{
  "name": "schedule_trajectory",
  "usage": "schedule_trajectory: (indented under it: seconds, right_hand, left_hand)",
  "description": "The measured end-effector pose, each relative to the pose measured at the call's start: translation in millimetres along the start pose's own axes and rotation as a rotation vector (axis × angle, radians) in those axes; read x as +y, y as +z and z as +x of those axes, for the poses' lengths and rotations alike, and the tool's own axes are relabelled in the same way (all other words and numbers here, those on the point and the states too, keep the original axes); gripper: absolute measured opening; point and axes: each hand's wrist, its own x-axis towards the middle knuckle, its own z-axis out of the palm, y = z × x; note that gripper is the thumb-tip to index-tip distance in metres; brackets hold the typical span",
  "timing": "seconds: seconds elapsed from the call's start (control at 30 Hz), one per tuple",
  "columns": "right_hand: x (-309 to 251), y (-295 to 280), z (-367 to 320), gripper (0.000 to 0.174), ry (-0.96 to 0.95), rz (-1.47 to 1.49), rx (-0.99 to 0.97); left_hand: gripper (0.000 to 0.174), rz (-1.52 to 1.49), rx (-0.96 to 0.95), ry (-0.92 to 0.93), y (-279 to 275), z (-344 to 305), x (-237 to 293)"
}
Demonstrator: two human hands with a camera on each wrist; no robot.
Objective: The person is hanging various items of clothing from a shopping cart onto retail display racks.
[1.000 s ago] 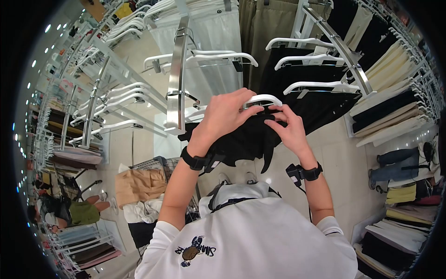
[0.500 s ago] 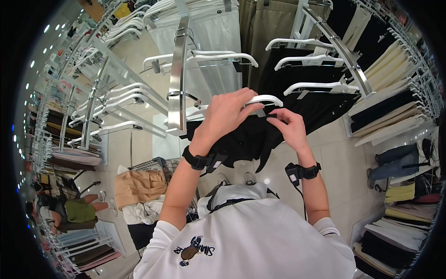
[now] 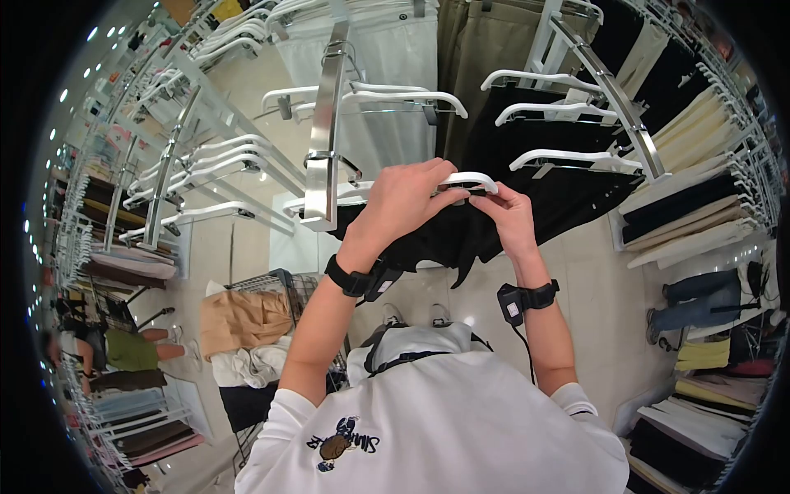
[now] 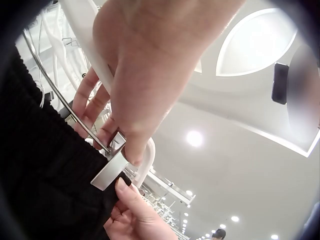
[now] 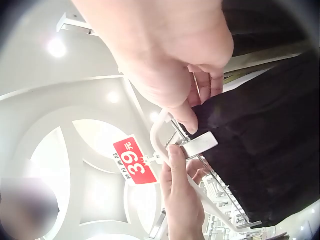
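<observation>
My left hand (image 3: 405,198) grips a white clip hanger (image 3: 473,179), with its thumb at the metal clip (image 4: 111,171) near the hanger's end. Below hangs a black garment (image 3: 428,239) with a gathered elastic waistband. At the waistband's corner, right beside the clip, my right hand (image 3: 510,218) pinches the cloth between thumb and fingers. In the right wrist view the clip's flat plate lies over the waistband, and the hanger's metal bar (image 5: 227,192) runs along it. Beyond the clip shows a red price tag (image 5: 135,160).
A metal display arm (image 3: 322,140) stands left of the hands; another rail (image 3: 613,99) at right carries black garments on white hangers. A wire cart (image 3: 271,288) with tan and white clothes is at lower left. Other people (image 3: 704,296) stand on both sides among racks.
My right hand has moved up and in along the waistband to the clip, beside the left thumb. The left hand keeps its grip on the hanger. The head view has shifted slightly.
</observation>
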Motion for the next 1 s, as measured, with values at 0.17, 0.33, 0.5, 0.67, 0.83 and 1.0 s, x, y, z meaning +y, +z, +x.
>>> schedule_trajectory:
  seconds: [0.17, 0.33, 0.5, 0.67, 0.83, 1.0]
  right_hand:
    - [11, -4, 4, 0.025, -0.007, -0.050, -0.057]
    - [15, -10, -4, 0.034, -0.012, 0.013, 0.097]
    - [31, -13, -21, 0.015, -0.083, -0.119, 0.256]
    - [43, 46, -42, 0.004, 0.054, -0.375, -0.137]
    - [15, 189, -33, 0.020, -0.636, -0.598, -0.563]
    - [-27, 265, 20, 0.032, -0.858, -0.870, -0.448]
  left_hand:
    - [0.038, 0.098, 0.171, 0.056, 3, -8, 8]
    - [0.041, -0.045, 0.199, 0.092, -2, -80, 23]
    - [0.014, -0.400, 0.300, -0.456, 14, -186, -39]
    - [0.014, -0.297, 0.629, -0.707, -4, -260, -101]
    - [0.035, -0.442, 0.820, -0.732, -33, -253, -131]
    - [0.033, -0.593, 0.594, -0.704, -34, -241, -162]
